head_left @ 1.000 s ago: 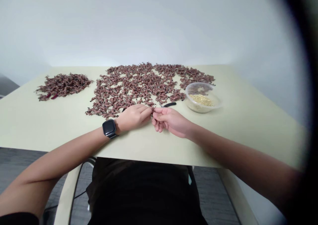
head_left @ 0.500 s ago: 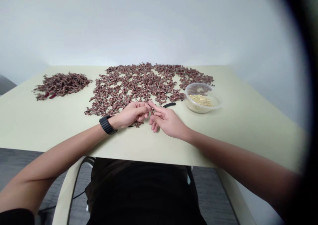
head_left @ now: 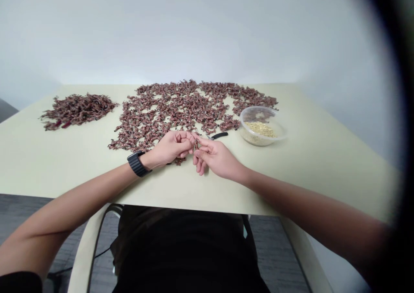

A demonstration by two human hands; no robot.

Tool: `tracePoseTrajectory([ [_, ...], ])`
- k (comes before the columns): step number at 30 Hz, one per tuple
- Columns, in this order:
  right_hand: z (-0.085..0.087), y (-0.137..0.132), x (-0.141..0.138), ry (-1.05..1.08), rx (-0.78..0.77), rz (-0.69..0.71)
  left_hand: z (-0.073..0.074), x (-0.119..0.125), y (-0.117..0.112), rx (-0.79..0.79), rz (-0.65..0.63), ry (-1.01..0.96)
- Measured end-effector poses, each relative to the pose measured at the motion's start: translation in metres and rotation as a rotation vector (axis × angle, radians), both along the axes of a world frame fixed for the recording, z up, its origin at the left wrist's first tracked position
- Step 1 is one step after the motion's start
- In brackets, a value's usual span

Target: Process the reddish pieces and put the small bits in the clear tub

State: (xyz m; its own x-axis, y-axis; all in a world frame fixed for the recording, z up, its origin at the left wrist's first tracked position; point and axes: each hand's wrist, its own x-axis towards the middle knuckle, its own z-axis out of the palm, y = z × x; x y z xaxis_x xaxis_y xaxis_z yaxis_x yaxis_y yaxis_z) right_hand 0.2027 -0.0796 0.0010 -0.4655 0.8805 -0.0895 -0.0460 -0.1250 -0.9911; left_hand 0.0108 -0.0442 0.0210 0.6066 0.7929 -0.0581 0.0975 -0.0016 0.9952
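Note:
My left hand (head_left: 173,148) and my right hand (head_left: 213,156) meet just above the near middle of the pale table (head_left: 48,163). Fingertips of both pinch one small dark red dried piece (head_left: 196,145) between them. My left wrist wears a black watch (head_left: 136,163). Right behind my hands lies a wide spread of the same dark red dried pieces (head_left: 181,110). A few loose bits rest on the table under my left hand.
A separate heap of dark red pieces (head_left: 77,110) sits at the far left. A clear plastic bowl (head_left: 262,126) with pale yellow seeds stands to the right. A black-handled tool (head_left: 219,135) lies between bowl and hands. A chair frame shows below the table edge.
My left wrist has turned so the watch face points away. Both hands have drawn slightly nearer and lower, and the right fingers, stretched out half a second ago, now pinch the small piece.

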Motion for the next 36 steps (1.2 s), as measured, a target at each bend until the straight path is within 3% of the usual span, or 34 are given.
tracePoseTrajectory([
  [5,0.005,0.0,0.001,0.051,-0.079,0.026,-0.002,-0.001,-0.004,0.206,0.051,0.095],
  [13,0.005,0.001,0.006,0.121,-0.107,0.085,-0.002,-0.003,-0.005,0.722,0.115,0.345],
  [19,0.008,-0.001,0.005,0.12,-0.119,0.086,0.0,-0.007,-0.006,0.861,0.072,0.487],
  [26,0.014,0.001,0.015,0.119,-0.226,0.165,-0.008,-0.017,0.0,1.178,-0.097,0.637],
  [28,0.016,0.004,0.018,0.124,-0.247,0.188,-0.008,-0.018,0.001,1.163,-0.133,0.612],
  [31,0.018,0.006,0.019,0.094,-0.163,0.171,-0.006,-0.012,-0.002,1.018,-0.002,0.515],
  [33,0.018,0.005,0.017,0.026,-0.039,0.114,-0.004,-0.005,-0.005,0.808,0.132,0.391],
  [36,0.015,0.001,0.014,-0.117,0.133,0.018,-0.001,0.002,-0.008,0.403,0.156,0.188],
])
